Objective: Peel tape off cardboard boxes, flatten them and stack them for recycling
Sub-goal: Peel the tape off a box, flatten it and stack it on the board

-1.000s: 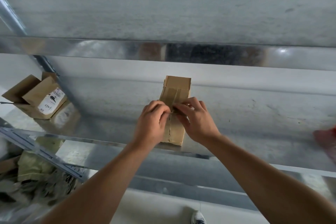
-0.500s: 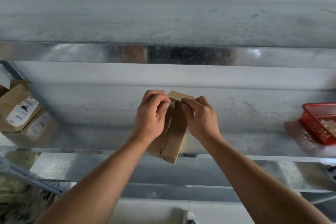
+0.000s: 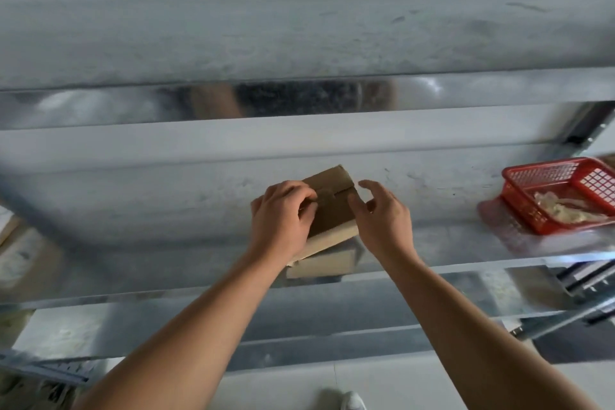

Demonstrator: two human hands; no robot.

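Observation:
A small brown cardboard box (image 3: pixel 333 206) lies tilted on the shiny metal shelf (image 3: pixel 166 210), its seam facing up. My left hand (image 3: pixel 283 218) grips the box on its left side, with curled fingers over the top face. My right hand (image 3: pixel 382 218) hovers just right of the box, fingers loosely spread and holding nothing; its thumb is close to the box's right edge. Whether it touches is unclear. The box's reflection shows on the shelf below it.
A red plastic basket (image 3: pixel 549 190) holding crumpled clear tape sits on the shelf at the far right. Another cardboard piece (image 3: pixel 6 230) peeks in at the left edge. An upper shelf edge (image 3: pixel 299 96) runs overhead. My shoe (image 3: pixel 352 401) shows on the floor.
The box has gone from held up on end between both hands to lying on the shelf. My right hand has let go and opened. The view has swung right, showing the red basket.

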